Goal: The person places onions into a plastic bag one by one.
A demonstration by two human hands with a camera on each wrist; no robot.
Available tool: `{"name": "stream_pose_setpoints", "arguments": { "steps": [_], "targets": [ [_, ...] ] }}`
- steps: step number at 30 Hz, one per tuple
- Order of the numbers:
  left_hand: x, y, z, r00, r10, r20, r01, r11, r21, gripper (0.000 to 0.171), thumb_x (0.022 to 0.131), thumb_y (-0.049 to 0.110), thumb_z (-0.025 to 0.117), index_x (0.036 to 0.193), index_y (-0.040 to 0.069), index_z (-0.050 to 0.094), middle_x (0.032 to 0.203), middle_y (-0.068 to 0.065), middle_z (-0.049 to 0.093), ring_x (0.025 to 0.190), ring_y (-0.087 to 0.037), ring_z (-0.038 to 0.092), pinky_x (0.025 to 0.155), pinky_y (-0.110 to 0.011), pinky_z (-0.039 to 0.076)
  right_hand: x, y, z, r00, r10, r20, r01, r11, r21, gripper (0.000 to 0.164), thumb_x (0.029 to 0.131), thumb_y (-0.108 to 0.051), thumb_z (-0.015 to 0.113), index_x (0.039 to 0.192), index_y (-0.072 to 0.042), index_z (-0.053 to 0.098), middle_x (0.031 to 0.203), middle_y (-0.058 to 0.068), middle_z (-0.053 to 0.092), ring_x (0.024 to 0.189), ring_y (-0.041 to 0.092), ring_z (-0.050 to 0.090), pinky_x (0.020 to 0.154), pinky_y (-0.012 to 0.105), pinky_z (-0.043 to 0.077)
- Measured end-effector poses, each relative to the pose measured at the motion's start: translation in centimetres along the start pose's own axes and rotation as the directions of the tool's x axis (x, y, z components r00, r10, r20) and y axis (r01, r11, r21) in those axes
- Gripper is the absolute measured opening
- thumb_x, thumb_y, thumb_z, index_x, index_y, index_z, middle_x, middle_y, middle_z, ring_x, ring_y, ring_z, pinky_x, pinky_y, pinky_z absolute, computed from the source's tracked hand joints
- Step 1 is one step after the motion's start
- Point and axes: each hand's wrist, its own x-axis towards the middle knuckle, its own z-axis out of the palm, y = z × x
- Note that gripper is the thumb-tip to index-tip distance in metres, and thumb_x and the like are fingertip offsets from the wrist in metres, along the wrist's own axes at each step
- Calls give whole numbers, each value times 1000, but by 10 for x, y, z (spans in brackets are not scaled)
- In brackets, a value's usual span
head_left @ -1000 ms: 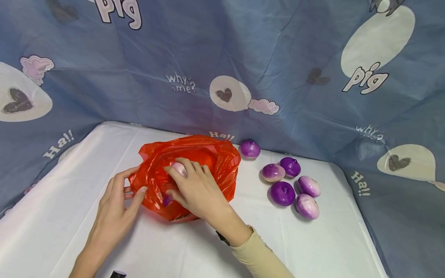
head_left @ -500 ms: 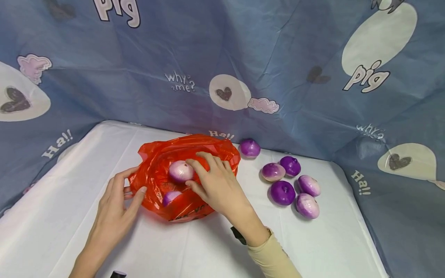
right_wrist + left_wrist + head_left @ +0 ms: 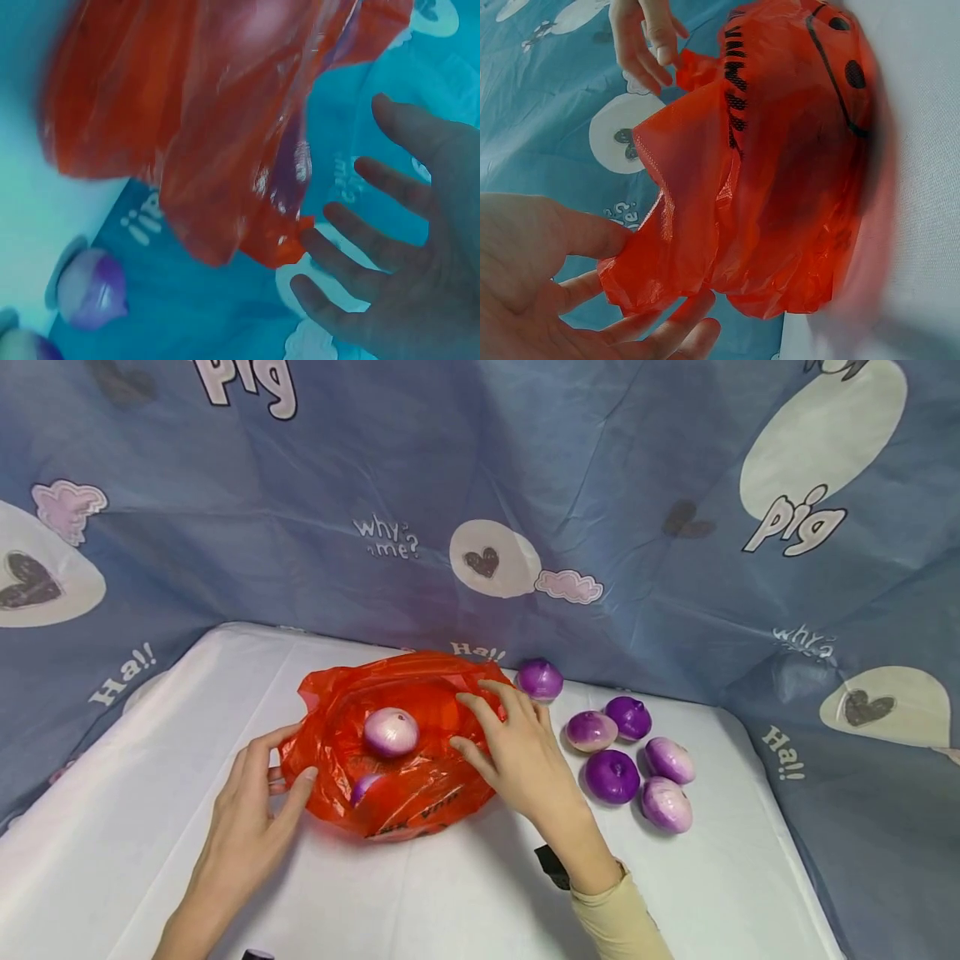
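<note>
Red bag (image 3: 442, 802) on the white surface (image 3: 450, 902), mouth up and spread, rim crumpled; black print on the near side.

Left hand (image 3: 243, 814) at the bag's left edge. Fingers pinch the rim, thumb on one side, the others opposite; the left wrist view shows the plastic corner between them.

Right hand (image 3: 528, 764) at the bag's right side. Fingers apart and slightly bent, holding nothing; whether a fingertip brushes the plastic, cannot tell. Tan sleeve (image 3: 622, 910) and black strap (image 3: 553, 867) at that wrist.

Inside the bag: a pale onion (image 3: 392, 732), near the middle, in full view; nearer the front, a purple onion (image 3: 364, 787), partly covered by a fold.

Outside, to the right: a cluster of five onions (image 3: 612, 777), some dark purple, some paler. A lone onion (image 3: 540, 679) sits farther back, beside the bag, close to the blue backdrop (image 3: 360, 460).
</note>
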Motion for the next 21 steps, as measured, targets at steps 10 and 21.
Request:
{"name": "stream_pose_setpoints", "arguments": {
  "steps": [10,21],
  "targets": [
    [-1,-1,0,999,43,-30,-43,999,-9,60,100,9,72,155,13,50,136,-18,61,101,-29,65,87,4,38,-11,26,-19,995,98,4,-98,993,68,53,105,-46,68,151,-23,59,159,10,53,146,35,54,119,57,43],
    [-1,-1,0,1000,25,-19,-25,1000,-14,60,100,10,72,155,14,49,136,-21,59,101,-34,68,86,4,37,-20,46,-28,989,147,-2,-146,988,58,52,102,-42,73,149,-25,59,155,14,54,143,38,57,112,63,46]
  ]
}}
